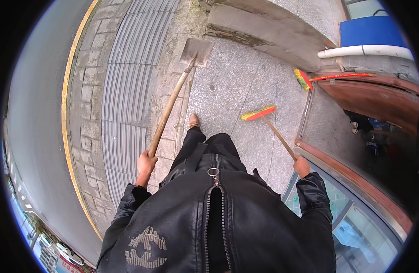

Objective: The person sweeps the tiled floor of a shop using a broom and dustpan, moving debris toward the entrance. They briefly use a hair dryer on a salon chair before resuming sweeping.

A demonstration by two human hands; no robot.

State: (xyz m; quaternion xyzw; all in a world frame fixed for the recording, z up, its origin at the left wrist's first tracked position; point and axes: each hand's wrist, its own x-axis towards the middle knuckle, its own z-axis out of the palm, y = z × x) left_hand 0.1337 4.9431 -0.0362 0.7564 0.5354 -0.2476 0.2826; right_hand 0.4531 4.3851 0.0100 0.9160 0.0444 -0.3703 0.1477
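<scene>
My left hand (146, 164) is closed round the end of the wooden handle of a shovel (169, 109). Its flat grey blade points away from me, where the brick strip meets the speckled paving. In my right hand (302, 166) is the thin wooden handle of a broom (278, 135). The broom's head, red with yellow-green bristles, is out ahead of me over the paving; whether the bristles touch the ground I cannot tell. Both arms are in black sleeves, spread to either side of my black zipped jacket.
A second broom (303, 79) with a red handle leans by the doorway on the right. Beyond the paving stands a low concrete step (264, 34). Grey ridged paving (127, 91) and a yellow kerb line (66, 104) border the road at left. A glass-fronted counter (355, 227) is near my right arm.
</scene>
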